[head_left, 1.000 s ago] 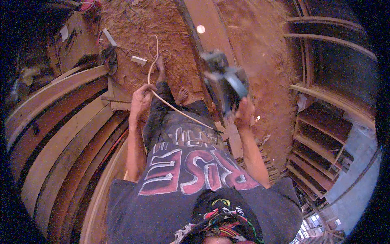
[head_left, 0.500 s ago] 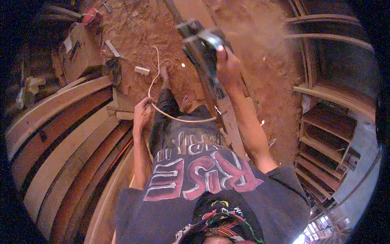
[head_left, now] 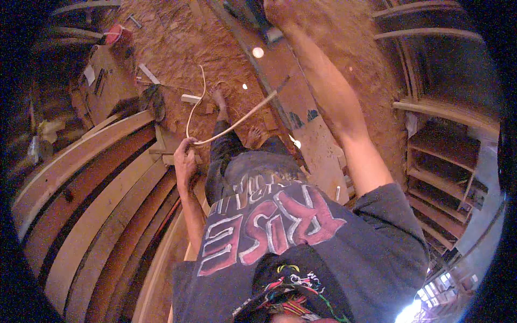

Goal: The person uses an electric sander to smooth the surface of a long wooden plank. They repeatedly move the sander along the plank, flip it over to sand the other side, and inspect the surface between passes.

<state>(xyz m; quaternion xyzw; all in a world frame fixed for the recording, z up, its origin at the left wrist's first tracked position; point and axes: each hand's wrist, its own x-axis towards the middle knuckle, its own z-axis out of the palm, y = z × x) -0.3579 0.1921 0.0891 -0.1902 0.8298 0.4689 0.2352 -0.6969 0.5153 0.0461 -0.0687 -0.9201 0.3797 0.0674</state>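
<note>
My left hand point(head_left: 186, 164) pinches a pale power cord point(head_left: 231, 128) just left of my lap. From those fingers one stretch runs up toward the board and another curls away over the floor. At the top edge my right hand point(head_left: 281, 13) is closed over a dark electric planer point(head_left: 246, 15), partly cut off by the picture's edge. The planer rests at the far part of a long wooden board point(head_left: 288, 67) that runs from beside my right hip away from me. Dark patches mark the board's nearer surface.
Curved stacked planks point(head_left: 102, 226) fill the left side. A wooden box point(head_left: 110, 81) and a red object point(head_left: 116, 35) stand at the far left. Wooden shelving point(head_left: 444, 167) is on the right. Shavings cover the floor point(head_left: 177, 48), where my bare feet rest.
My right hand has pushed the planer farther away along the board, to the top edge. The cord has swung up from my lap toward the board. My left hand still holds it.
</note>
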